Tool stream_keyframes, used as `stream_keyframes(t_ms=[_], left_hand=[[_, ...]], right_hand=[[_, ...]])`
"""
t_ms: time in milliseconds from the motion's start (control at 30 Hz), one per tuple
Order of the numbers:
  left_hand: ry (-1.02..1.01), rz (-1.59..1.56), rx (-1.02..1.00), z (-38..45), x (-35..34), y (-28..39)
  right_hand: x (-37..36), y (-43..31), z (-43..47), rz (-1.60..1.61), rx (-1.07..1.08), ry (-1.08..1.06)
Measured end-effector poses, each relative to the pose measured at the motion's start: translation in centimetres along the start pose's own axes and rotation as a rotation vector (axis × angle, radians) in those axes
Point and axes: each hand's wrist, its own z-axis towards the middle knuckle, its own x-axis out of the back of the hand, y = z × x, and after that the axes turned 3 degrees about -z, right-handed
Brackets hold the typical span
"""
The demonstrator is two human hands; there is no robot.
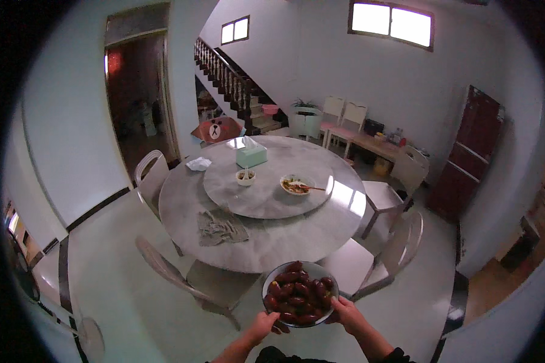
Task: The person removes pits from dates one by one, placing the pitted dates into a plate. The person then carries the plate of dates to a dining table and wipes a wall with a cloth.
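A round bowl (pixel 266 280) full of dark red, oval pieces of food (pixel 296 290) is held level between both hands, low in the view. My left hand (pixel 266 324) grips its lower left rim, the fingers curled underneath. On the lower right rim sits my right hand (pixel 345 313), thumb on top. Just beyond the bowl lies the near edge of a round marble-look table (pixel 272 249). Its turntable (pixel 263 199) carries a small bowl with a spoon (pixel 245 177), a larger dish of food with chopsticks (pixel 295 185) and a green tissue box (pixel 251 155).
A crumpled grey cloth (pixel 221 228) and a white tissue (pixel 199 164) lie on the table. Chairs surround it, one near left (pixel 218 283) and one near right (pixel 347 263). A standing fan (pixel 91 338) is at lower left; a staircase (pixel 229 86) rises behind.
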Motion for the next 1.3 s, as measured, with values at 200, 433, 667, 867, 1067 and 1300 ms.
stream_keyframes(t_ms=[200,433,667,867,1067,1300], left_hand=[[0.111,-0.044,-0.035,9.5,4.2,4.3],[0.287,-0.137,-0.100,21.3,9.6,7.0],[0.558,-0.202,-0.183,30.7,13.6,6.5],[0.717,0.060,-0.220,36.4,15.9,5.8],[0.729,-0.097,-0.161,38.2,17.1,6.2],[0.824,-0.005,-0.018,38.5,16.3,8.9]], right_hand=[[-0.2,-3.6,12.6,-0.050,-0.098,-0.053],[-0.8,-6.6,26.8,-0.086,-0.142,-0.077],[-1.1,-7.8,37.7,-0.050,-0.233,-0.196],[-0.8,-9.3,43.9,-0.056,-0.319,-0.265],[0.0,-8.5,47.7,-0.090,-0.317,-0.309],[3.7,-9.1,51.5,0.217,-0.223,-0.121]])
